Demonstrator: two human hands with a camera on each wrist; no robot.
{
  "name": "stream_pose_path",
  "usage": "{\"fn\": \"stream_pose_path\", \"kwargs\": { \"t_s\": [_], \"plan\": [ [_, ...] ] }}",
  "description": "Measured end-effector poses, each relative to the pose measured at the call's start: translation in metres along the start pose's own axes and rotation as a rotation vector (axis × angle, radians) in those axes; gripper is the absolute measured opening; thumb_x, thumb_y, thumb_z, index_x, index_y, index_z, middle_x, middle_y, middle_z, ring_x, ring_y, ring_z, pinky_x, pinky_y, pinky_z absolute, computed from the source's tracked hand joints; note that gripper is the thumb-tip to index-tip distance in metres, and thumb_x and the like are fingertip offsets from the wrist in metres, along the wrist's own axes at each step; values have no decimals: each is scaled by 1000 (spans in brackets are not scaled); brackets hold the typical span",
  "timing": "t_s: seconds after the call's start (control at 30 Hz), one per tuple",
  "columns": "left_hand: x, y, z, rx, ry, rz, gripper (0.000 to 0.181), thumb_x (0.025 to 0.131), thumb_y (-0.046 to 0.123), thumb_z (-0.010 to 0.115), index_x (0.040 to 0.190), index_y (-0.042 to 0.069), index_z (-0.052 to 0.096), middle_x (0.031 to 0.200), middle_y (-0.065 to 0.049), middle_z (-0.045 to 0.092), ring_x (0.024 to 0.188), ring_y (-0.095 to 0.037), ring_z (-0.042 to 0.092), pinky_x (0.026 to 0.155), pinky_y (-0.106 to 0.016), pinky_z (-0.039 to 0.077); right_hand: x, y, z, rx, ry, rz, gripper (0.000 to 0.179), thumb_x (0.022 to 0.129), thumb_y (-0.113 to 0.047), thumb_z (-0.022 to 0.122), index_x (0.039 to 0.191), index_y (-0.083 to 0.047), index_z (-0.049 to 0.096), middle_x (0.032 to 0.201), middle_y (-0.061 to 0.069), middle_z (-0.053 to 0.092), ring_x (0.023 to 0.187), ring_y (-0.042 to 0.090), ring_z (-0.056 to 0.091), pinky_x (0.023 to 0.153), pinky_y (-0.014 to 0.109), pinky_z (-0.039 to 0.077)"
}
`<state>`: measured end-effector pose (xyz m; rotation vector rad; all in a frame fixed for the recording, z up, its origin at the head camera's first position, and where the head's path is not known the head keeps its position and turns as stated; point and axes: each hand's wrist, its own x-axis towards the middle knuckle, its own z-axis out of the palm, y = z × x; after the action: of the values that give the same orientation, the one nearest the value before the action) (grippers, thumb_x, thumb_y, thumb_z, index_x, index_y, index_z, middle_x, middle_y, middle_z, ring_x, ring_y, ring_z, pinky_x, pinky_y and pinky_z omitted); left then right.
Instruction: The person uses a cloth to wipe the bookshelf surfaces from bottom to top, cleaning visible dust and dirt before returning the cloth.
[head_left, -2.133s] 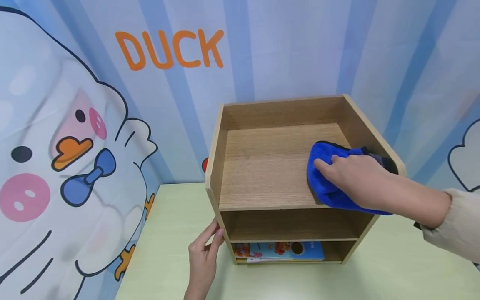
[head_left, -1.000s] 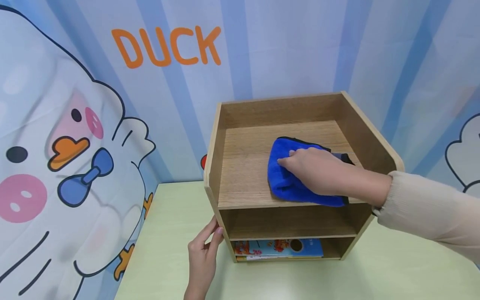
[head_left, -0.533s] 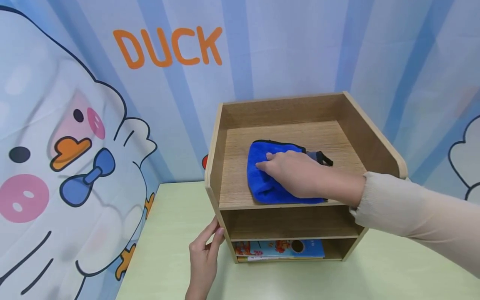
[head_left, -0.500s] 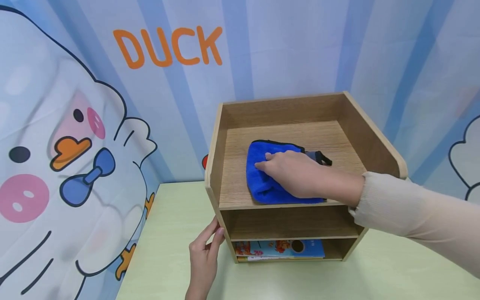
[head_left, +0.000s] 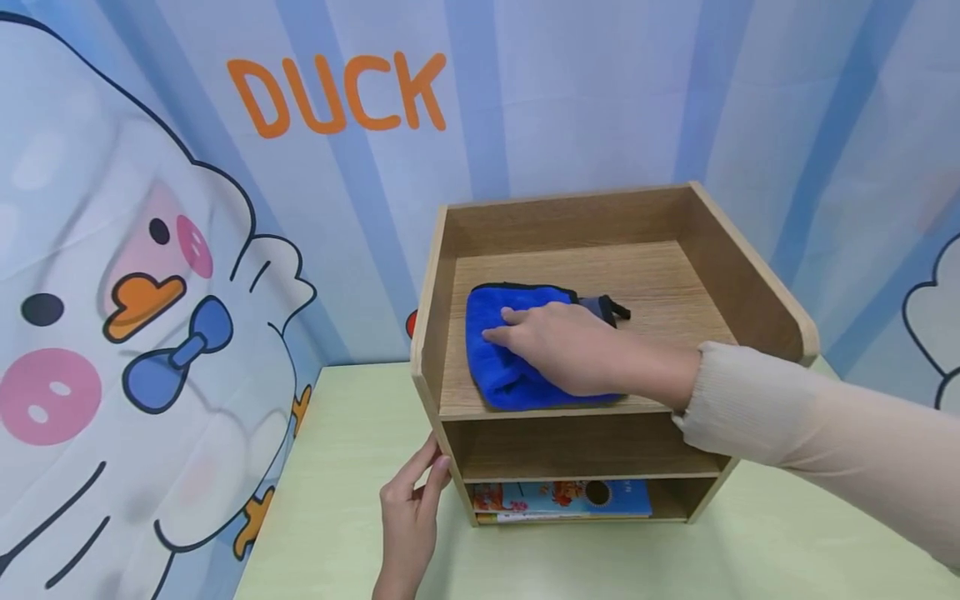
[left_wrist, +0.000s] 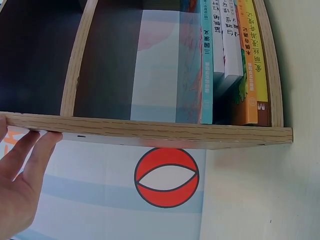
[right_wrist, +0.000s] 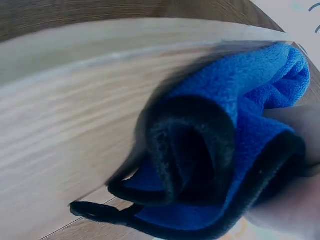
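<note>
In the head view, my right hand (head_left: 562,346) grips a bunched blue cloth (head_left: 491,350) with dark edging and presses it on the top board of a small wooden shelf (head_left: 652,283), near the left side wall. In the right wrist view, the cloth (right_wrist: 255,75) is folded under the hand, its dark-edged loop facing the camera; most fingertips are hidden. My left hand (head_left: 411,508) touches the shelf's left side panel, with fairly straight fingers. In the left wrist view, fingers (left_wrist: 42,150) rest against that panel's edge (left_wrist: 165,129).
Several books (head_left: 611,497) lie in the shelf's lowest compartment; their spines show in the left wrist view. The shelf stands on a pale green table (head_left: 337,467). Behind it hangs a blue striped curtain (head_left: 585,100) with a cartoon duck and lettering.
My right hand has slid the blue cloth leftward across the top board, from near the right wall to near the left wall. The left hand and the shelf stay in place.
</note>
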<state>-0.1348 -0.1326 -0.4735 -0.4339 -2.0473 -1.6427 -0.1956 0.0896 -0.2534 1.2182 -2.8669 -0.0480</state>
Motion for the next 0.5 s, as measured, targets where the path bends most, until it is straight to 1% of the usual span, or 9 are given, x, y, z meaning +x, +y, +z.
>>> {"fn": "stream_pose_path", "kwargs": {
  "t_s": [0.13,0.2,0.3,0.4,0.5],
  "plan": [
    [0,7,1,17,9,-23,36,99,-4,57,135,-5,59,129,-20,62,109,-34,65,70,-36,60,5,-1,-1,-13,-14,-33,41,102,-2,53,144,-6,54,144,23,49,126,37,54,86,44,58],
    [1,15,2,24,11,-25,35,98,-5,57,133,-8,59,128,-23,62,107,-36,65,69,-39,60,8,-1,-1,-22,-23,-47,43,102,-2,53,145,-7,53,145,23,48,127,37,53,83,43,59],
    [3,28,2,34,14,-12,34,98,-7,57,131,-11,59,125,-27,62,105,-40,65,68,-42,60,11,-3,-1,-30,-34,-58,43,103,-2,51,146,-8,51,147,22,47,130,35,50,86,43,58],
    [4,35,2,46,15,1,33,97,-7,58,131,-11,59,125,-26,63,104,-38,66,67,-39,60,14,-5,-2,-30,-34,-60,42,104,-4,49,146,-8,51,147,22,46,131,36,50,90,44,56],
    [5,36,2,56,16,9,34,98,-7,58,131,-11,59,125,-24,63,104,-36,67,68,-33,60,17,-8,-2,-33,-36,-57,41,105,-6,49,146,-7,51,146,22,47,131,36,50,94,45,54]
  ]
}}
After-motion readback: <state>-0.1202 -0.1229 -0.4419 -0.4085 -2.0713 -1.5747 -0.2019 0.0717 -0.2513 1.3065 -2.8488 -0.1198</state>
